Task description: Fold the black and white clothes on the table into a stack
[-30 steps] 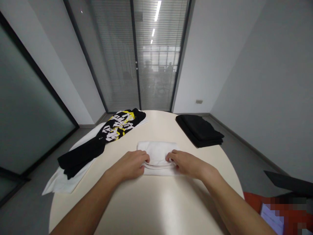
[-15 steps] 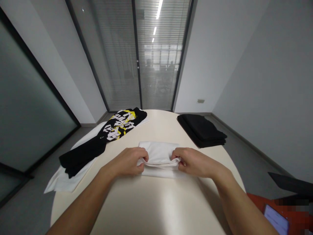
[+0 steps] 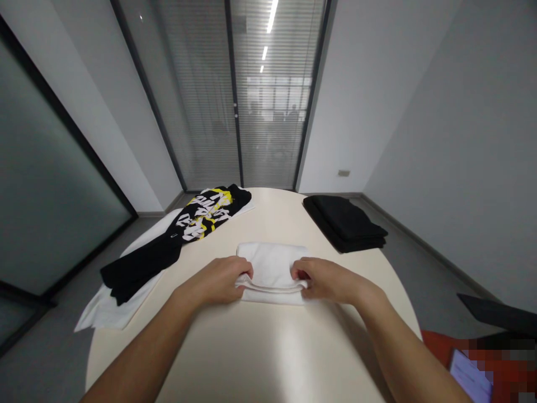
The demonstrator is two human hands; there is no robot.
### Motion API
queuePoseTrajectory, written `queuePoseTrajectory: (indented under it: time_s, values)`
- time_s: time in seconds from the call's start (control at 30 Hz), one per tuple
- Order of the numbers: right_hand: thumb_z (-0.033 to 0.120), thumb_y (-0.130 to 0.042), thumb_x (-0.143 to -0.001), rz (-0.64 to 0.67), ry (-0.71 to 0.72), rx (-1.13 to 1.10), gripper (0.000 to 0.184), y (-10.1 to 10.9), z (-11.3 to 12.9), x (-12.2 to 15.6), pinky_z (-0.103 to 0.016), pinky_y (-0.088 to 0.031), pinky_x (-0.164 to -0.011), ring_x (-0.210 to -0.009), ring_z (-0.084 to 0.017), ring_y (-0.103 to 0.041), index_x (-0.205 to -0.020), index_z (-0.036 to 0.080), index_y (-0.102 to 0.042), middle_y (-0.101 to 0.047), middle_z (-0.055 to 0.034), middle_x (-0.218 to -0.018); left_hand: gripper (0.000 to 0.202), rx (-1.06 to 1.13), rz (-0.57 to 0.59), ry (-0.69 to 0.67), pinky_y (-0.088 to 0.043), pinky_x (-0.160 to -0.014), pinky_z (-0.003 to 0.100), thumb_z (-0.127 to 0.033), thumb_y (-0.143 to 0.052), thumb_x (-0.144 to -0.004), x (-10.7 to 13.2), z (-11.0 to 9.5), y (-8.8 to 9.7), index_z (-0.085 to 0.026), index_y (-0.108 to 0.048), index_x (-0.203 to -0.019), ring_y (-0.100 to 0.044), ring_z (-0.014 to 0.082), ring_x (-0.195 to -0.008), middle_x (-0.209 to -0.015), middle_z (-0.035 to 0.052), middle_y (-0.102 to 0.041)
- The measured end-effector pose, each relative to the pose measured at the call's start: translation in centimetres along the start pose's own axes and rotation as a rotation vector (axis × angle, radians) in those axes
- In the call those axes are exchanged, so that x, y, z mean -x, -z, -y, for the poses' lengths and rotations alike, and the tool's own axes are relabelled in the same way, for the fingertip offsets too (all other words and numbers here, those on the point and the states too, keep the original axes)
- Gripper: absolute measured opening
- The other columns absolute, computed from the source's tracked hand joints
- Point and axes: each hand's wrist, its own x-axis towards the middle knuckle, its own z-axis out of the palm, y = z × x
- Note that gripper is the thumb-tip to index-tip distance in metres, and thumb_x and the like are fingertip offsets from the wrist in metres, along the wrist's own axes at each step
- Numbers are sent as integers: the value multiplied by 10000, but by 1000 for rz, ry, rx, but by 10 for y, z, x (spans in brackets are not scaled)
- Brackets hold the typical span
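A folded white garment (image 3: 272,266) lies near the middle of the table, its front layer gathered into a raised hem-like edge. My left hand (image 3: 230,280) is closed on the left end of that edge, thumb and fingers pinching the cloth. At the right end, my right hand (image 3: 319,279) grips the same edge with curled fingers. The fabric between the two hands sags slightly, and a flat white layer shows below it on the table. Some fingertips are hidden behind the cloth.
On the left of the round cream table (image 3: 235,347) lies a black T-shirt (image 3: 146,260) with a white-and-yellow print, over white cloth (image 3: 109,310) hanging past the edge. A folded black stack (image 3: 344,224) sits at the right. A phone-like screen (image 3: 470,375) rests on something red beyond the table.
The raised edge of the white garment has sunk a little toward the layer beneath. My right hand has shifted slightly left; both hands still hold the cloth.
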Motion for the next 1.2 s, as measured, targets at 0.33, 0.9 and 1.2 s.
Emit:
queuePoseTrajectory:
  time_s: [0.33,0.9,1.2]
  values:
    - [78,-545,-703,-101,75,10,344,16,6,6,-249,-386,-707,-834,-194,-632,-997,198,-678,-716,-59,-945,322,-9,-61,-17,-479,-886,310,-157,-548,-741,3,5,7,-249,-647,-1033,-638,232,-1046,-1108,37,-682]
    - [170,-657,-659,101,10,-75,161,10,4,10,-234,-283,-562,-637,-124,-506,-817,197,-647,-609,26,-715,270,67,91,24,-468,-723,271,-192,-594,-697,7,8,5,-262,-701,-935,-657,210,-857,-949,18,-718]
    - [546,-655,-837,155,-30,-97,377,15,10,13,-253,-359,-570,-604,-144,-542,-748,186,-721,-656,-13,-668,306,127,83,18,-454,-710,270,-495,-632,-854,7,6,12,-214,-703,-756,-631,179,-759,-818,22,-700]
